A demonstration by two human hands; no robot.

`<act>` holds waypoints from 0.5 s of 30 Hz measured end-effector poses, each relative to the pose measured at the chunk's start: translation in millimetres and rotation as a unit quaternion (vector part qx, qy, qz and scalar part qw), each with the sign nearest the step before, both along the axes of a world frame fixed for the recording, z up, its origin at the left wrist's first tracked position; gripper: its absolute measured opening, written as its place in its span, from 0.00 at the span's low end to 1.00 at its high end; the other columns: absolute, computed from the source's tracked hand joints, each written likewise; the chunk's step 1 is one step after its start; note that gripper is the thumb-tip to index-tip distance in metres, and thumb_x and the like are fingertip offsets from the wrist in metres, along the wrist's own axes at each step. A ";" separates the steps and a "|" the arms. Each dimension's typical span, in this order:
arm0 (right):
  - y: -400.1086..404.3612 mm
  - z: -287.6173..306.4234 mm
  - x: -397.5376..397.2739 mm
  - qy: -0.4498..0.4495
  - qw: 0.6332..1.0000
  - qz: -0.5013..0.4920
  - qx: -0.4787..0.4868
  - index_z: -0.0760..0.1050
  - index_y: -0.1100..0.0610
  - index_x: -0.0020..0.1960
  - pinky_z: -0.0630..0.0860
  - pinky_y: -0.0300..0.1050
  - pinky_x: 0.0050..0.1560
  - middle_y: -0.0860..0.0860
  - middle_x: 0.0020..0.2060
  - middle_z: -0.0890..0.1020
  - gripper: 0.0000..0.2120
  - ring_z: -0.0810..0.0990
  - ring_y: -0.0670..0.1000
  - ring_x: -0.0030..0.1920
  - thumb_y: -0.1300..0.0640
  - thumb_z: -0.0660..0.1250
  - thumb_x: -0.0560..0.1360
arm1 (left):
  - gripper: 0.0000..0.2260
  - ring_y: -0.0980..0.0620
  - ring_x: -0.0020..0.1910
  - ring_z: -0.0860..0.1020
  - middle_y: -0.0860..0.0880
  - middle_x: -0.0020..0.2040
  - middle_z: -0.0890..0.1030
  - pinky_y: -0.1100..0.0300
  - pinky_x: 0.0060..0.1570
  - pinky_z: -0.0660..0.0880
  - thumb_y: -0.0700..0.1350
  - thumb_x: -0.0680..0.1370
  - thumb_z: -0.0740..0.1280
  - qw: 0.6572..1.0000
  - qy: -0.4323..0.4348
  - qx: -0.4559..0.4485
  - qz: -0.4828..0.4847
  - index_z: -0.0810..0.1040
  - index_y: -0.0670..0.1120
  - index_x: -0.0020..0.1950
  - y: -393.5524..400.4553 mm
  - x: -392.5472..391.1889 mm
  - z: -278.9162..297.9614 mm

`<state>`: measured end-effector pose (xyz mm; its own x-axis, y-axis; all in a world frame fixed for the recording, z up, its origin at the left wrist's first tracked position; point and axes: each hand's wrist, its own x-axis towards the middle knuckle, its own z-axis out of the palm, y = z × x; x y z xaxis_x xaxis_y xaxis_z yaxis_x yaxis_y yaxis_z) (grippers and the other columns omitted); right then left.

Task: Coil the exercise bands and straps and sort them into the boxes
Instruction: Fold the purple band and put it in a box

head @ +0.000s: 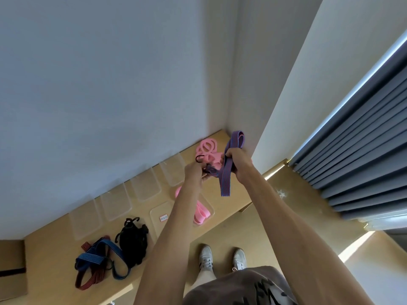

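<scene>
Both hands are raised above the wooden shelf [52,256]. Right hand [239,160] is closed around a folded purple strap [226,172] — one loop stands above the fist, another hangs below. Left hand [193,171] is pinched on the strap's dark hooked end [201,159]. Pink bands [201,213] are seen in a clear box [211,208]; pink rings [208,147] near the corner. Blue and red straps [97,264] and a black bundle [132,243] lie loose — left side.

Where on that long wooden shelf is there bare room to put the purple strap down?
Bare wood shows along the shelf front edge, between the black bundle and labelled box. The left end is crowded by blue and red straps.
</scene>
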<state>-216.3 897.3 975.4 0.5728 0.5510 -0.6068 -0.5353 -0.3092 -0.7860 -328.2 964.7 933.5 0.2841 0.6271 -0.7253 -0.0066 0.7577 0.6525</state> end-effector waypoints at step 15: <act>1.0 -32.4 -47.8 -0.192 0.960 0.196 -0.049 0.75 0.53 0.49 0.78 0.49 0.43 0.57 0.44 0.82 0.07 0.82 0.57 0.43 0.50 0.66 0.78 | 0.14 0.53 0.35 0.78 0.50 0.34 0.80 0.58 0.39 0.76 0.31 0.77 0.59 0.968 -0.006 0.146 -0.204 0.81 0.45 0.43 17.4 -23.3 18.1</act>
